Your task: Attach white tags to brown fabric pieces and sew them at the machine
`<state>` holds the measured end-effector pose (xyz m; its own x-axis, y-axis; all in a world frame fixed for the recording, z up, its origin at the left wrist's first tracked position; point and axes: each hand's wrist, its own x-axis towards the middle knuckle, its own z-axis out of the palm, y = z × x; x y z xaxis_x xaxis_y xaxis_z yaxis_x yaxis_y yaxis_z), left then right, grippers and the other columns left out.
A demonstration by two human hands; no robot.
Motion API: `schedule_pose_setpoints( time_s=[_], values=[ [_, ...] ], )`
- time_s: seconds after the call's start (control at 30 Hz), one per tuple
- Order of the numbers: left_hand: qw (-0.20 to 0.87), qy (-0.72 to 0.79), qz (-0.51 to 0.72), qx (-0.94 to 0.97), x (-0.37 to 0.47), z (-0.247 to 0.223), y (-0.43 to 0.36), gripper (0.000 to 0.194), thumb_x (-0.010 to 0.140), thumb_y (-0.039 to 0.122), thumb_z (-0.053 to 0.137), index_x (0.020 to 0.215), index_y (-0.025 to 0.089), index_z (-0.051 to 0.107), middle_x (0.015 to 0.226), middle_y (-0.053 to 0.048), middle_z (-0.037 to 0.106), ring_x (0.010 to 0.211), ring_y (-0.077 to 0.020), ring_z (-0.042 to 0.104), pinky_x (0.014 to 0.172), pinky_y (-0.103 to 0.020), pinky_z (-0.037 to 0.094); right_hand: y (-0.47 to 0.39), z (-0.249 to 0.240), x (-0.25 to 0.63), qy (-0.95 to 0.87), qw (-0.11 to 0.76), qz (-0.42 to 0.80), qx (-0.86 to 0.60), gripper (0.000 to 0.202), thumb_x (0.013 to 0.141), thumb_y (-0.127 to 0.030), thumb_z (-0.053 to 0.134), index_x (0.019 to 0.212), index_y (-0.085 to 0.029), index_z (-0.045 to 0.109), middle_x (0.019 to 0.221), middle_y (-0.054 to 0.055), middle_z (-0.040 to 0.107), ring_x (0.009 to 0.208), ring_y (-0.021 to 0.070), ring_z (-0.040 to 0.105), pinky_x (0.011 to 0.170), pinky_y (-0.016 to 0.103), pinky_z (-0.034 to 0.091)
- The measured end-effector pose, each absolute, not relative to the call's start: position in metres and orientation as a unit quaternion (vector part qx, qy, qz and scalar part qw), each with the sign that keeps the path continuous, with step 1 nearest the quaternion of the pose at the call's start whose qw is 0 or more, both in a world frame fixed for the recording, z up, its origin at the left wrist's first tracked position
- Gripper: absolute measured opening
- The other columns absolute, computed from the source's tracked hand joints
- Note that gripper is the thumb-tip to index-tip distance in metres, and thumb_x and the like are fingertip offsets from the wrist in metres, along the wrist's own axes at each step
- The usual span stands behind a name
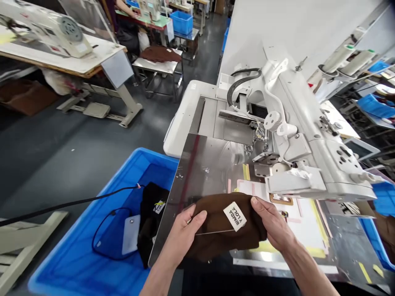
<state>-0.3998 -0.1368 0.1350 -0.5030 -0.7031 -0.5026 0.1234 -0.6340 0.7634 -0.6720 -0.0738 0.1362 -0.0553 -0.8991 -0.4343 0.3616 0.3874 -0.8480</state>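
Note:
A dark brown piece of fabric is stretched between my two hands above the front of the metal worktable. On it sits a white label printed "BIMBA Y LOLA", tilted to one side. My left hand pinches the fabric's left edge between thumb and fingers. At the upper right edge, my right hand grips it, thumb on top and fingers underneath. Just beyond the fabric stands a white industrial sewing machine, its needle area behind my hands. Part of the fabric hangs loosely below.
A blue bin at the left holds black fabric and a cable. White and yellow sheets lie on the worktable to the right. Behind are a stool bearing brown fabric, another sewing machine and a person's arm.

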Motion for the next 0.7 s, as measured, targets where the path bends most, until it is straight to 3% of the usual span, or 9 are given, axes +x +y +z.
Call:
schedule_pose_setpoints(
  time_s=[0.13,0.23,0.5,0.63,0.7],
  values=[
    [0.310,-0.295,-0.778,0.460,-0.412,0.137,-0.115,0.057,0.095,0.049,0.070,0.142,0.018,0.065,0.137,-0.015,0.067,0.125,-0.0362,0.065,0.107,-0.044,0.051,-0.075,0.134,-0.686,0.502,0.676,-0.475,-0.257,0.037,0.110,-0.050,0.078,0.097,-0.017,0.071,0.101,0.007,0.063,0.091,0.0244,0.059,0.075,0.027,0.051],
    [0.335,-0.248,-0.764,0.493,-0.428,0.146,-0.090,0.059,0.091,0.047,0.075,0.140,0.016,0.065,0.126,-0.016,0.073,0.112,-0.0366,0.072,0.096,-0.044,0.057,-0.069,0.137,-0.701,0.475,0.693,-0.468,-0.275,0.040,0.110,-0.050,0.078,0.091,-0.016,0.069,0.095,0.006,0.062,0.089,0.0245,0.059,0.075,0.027,0.051],
    [0.396,-0.254,-0.681,0.561,-0.479,0.187,-0.029,0.055,0.088,0.044,0.078,0.135,0.018,0.069,0.115,-0.012,0.077,0.107,-0.0344,0.073,0.090,-0.038,0.060,-0.041,0.146,-0.742,0.408,0.728,-0.454,-0.312,0.037,0.109,-0.056,0.076,0.112,-0.018,0.076,0.110,0.009,0.065,0.101,0.0311,0.060,0.087,0.036,0.053],
    [0.381,-0.290,-0.657,0.583,-0.498,0.187,-0.016,0.054,0.081,0.051,0.083,0.125,0.019,0.074,0.113,-0.010,0.078,0.106,-0.0339,0.072,0.084,-0.033,0.061,-0.016,0.150,-0.762,0.421,0.706,-0.472,-0.319,0.047,0.102,-0.065,0.081,0.110,-0.018,0.077,0.108,0.010,0.066,0.099,0.0335,0.062,0.086,0.038,0.054],
    [0.354,-0.307,-0.632,0.617,-0.503,0.178,-0.017,0.053,0.075,0.049,0.088,0.119,0.022,0.075,0.107,-0.007,0.078,0.095,-0.0294,0.074,0.076,-0.029,0.061,0.005,0.155,-0.785,0.444,0.687,-0.492,-0.296,0.051,0.098,-0.068,0.083,0.108,-0.018,0.077,0.104,0.010,0.066,0.099,0.0346,0.063,0.086,0.039,0.055]
  ],
)
